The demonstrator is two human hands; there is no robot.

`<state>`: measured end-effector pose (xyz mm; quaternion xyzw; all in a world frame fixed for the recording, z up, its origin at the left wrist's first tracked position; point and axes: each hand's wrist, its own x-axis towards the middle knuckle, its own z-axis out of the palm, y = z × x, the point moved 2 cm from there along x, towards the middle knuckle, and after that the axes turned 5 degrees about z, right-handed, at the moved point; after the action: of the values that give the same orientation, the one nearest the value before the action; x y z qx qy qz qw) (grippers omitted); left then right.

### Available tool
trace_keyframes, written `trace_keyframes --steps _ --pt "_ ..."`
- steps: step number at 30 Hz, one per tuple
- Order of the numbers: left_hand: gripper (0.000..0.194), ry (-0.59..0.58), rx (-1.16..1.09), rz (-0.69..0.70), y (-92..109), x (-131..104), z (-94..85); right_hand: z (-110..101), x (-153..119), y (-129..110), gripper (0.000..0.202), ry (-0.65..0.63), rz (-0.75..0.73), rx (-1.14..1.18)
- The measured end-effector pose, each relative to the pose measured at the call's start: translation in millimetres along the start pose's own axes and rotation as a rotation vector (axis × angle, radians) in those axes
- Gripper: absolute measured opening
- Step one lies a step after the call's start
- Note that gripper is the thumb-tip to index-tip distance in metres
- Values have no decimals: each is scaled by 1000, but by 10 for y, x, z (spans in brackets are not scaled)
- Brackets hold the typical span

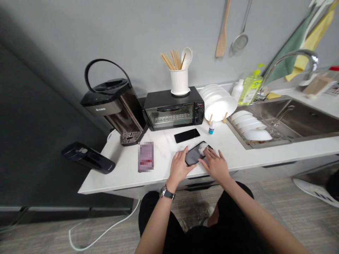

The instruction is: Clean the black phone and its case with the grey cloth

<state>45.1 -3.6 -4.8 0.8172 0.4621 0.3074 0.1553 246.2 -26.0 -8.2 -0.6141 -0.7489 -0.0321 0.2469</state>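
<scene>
On the white counter lies a smartphone with a dark grey screen. My left hand grips its left end, the thumb along the near edge and the fingers at the far edge. A crumpled white tissue is pressed onto the right part of the screen under the fingertips of my right hand. Just beyond is a second, black phone, lying flat and untouched. A small white bottle with a blue label stands upright to its right.
A toaster oven stands behind, bearing a white utensil holder. To the left are a drink dispenser, a dark flask and a blurred-out purple item. Plates and the sink are to the right.
</scene>
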Motion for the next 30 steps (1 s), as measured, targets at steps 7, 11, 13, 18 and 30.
trace_keyframes --steps 7,11,13,18,30 --pt "95 -34 -37 17 -56 19 4 142 233 -419 55 -38 -37 52" --pt "95 -35 -14 6 -112 -5 38 53 -27 -679 45 -143 -194 194" --pt "98 -26 -9 3 -108 -5 45 -8 -100 -535 44 -143 -177 192" --pt "107 -10 18 26 -37 32 24 -14 122 56 55 -31 24 6" --pt "104 -31 34 -27 -37 -1 2 -44 -115 -562 56 -135 -204 150"
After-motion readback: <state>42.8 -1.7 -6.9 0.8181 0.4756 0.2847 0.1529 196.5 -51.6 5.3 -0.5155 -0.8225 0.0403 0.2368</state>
